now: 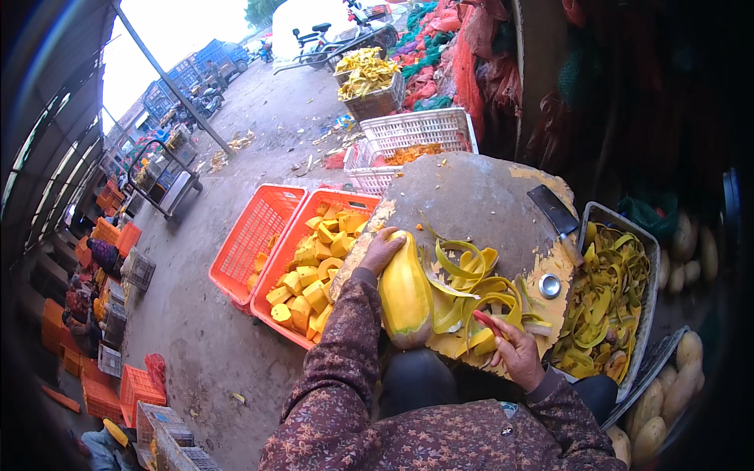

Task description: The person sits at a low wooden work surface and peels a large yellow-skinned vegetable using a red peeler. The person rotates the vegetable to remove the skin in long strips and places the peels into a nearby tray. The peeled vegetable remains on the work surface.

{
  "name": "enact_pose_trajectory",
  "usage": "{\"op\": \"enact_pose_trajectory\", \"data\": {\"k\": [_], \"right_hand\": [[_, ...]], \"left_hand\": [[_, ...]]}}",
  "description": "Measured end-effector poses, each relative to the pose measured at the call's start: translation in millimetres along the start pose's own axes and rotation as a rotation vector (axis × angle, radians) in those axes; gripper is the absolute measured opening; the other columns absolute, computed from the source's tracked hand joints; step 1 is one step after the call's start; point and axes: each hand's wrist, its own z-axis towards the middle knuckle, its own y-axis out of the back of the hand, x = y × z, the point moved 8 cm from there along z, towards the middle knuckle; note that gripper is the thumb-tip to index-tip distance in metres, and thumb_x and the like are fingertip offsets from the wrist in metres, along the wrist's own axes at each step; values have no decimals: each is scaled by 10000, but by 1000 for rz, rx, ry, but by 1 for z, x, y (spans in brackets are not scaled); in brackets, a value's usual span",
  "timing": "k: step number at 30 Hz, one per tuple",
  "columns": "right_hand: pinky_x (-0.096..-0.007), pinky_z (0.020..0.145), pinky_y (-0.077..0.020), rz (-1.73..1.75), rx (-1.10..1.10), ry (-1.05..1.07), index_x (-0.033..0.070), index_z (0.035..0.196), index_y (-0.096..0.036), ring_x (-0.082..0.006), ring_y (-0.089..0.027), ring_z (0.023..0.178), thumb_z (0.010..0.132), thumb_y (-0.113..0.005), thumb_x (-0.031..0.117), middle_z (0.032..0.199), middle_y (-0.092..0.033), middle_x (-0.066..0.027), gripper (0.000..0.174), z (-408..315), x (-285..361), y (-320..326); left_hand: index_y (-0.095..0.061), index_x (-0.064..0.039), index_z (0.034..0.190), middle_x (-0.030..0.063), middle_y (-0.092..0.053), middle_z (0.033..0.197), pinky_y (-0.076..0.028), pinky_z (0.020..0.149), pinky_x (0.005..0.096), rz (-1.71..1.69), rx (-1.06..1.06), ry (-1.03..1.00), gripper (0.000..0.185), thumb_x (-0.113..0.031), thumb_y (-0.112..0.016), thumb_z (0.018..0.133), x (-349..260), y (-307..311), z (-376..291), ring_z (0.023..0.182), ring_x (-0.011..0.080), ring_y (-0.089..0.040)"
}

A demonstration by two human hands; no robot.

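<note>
A large, mostly peeled squash (405,294) lies at the near left edge of a worn board (471,194), its lower end a darker green-brown. Around its upper left side my left hand (383,250) is closed. My right hand (517,353) grips a red-handled tool (488,324), probably a peeler; its working end is hard to make out. Between squash and tool lie long green-yellow peel strips (471,277). A small round metal lid or cup (549,286) sits on the board's right side, below a cleaver (554,209) with a wooden handle.
Left of the board, an orange crate (283,329) holds cut squash chunks, beside another orange crate (235,247). A crate of peels (648,294) stands at the right, near whole squashes (648,406). White crates (418,126) stand beyond the board. People work far left.
</note>
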Motion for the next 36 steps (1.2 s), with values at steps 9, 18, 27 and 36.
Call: {"op": "enact_pose_trajectory", "data": {"k": [9,18,27,36], "right_hand": [[-211,581,-537,-188,-84,36,-15,1403,-522,-92,-626,678,979,-490,37,1163,-629,-121,428,-41,13,17],[-188,452,-463,-193,69,-173,55,1417,-528,-86,-630,566,1002,-518,112,1016,-682,-68,419,-50,-17,-13],[-224,455,-508,183,35,-301,-15,1452,-419,-160,-681,626,1026,-477,163,1166,-647,-123,466,-31,-53,-16],[-254,490,-545,293,125,-318,3,1448,-409,-197,-690,653,1037,-463,202,1209,-630,-147,459,22,-83,-48]], "left_hand": [[-596,18,1256,286,-644,1167,-490,982,436,829,-146,-114,630,-348,-768,773,-60,-25,-50,1145,404,-611],[-444,-29,1456,300,-537,1325,-445,1060,416,739,-164,-58,835,-385,-755,767,-52,-25,-63,1243,411,-541],[-448,-32,1456,293,-561,1300,-463,1036,422,741,-177,-69,818,-399,-728,781,-50,-22,-63,1209,401,-571],[-428,-114,1485,285,-497,1362,-459,1044,484,689,-149,-40,814,-384,-725,777,-40,-23,-57,1264,428,-530]]}}
